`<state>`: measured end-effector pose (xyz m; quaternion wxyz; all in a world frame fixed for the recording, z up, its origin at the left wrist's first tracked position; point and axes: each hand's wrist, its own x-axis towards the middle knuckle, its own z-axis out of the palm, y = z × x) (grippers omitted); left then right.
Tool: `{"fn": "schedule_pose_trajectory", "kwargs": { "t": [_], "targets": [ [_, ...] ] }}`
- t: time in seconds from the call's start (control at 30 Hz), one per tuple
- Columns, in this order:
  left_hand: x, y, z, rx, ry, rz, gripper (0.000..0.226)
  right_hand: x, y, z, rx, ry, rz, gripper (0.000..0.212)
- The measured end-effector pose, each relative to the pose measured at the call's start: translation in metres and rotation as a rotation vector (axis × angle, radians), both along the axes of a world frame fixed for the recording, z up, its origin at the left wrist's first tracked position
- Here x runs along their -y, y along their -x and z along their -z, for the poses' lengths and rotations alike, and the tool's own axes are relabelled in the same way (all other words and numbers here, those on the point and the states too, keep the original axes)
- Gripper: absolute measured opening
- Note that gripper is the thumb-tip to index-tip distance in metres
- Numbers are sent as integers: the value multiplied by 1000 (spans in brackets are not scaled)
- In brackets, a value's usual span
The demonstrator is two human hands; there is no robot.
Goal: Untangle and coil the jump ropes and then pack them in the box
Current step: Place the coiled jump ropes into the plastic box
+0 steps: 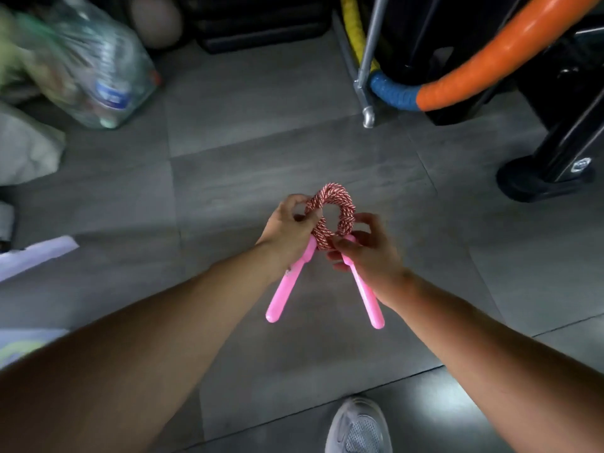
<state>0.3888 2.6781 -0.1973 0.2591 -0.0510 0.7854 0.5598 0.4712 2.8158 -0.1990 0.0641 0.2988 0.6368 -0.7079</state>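
A jump rope with a red-and-white braided cord (340,199) is wound into a small tight ring, held in the air over the grey floor. Its two pink handles (287,289) hang down from the ring, spread apart like a V. My left hand (287,230) grips the ring's left side and the top of the left handle. My right hand (366,250) pinches the ring's lower right part where the right pink handle (367,299) joins it. No box is clearly in view.
A clear plastic bag of bottles (98,63) lies at the upper left. A white sheet or flap (36,256) shows at the left edge. Orange, blue and yellow padded hoops (457,83) lean on a metal rack (369,76) and black equipment base (545,181) at upper right. My shoe (359,426) stands below.
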Motion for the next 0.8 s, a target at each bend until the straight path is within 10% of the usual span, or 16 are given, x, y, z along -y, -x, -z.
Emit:
{"fn": "schedule_pose_trajectory", "kwargs": {
  "t": [0.47,0.8],
  "targets": [
    [376,-74,-251,-133,-92,-456,16,347,8,-202,-268,9,-533,22],
    [602,-146,-193,15,40,-766,18,583,-27,-161,-104,-176,-765,45]
  ]
}}
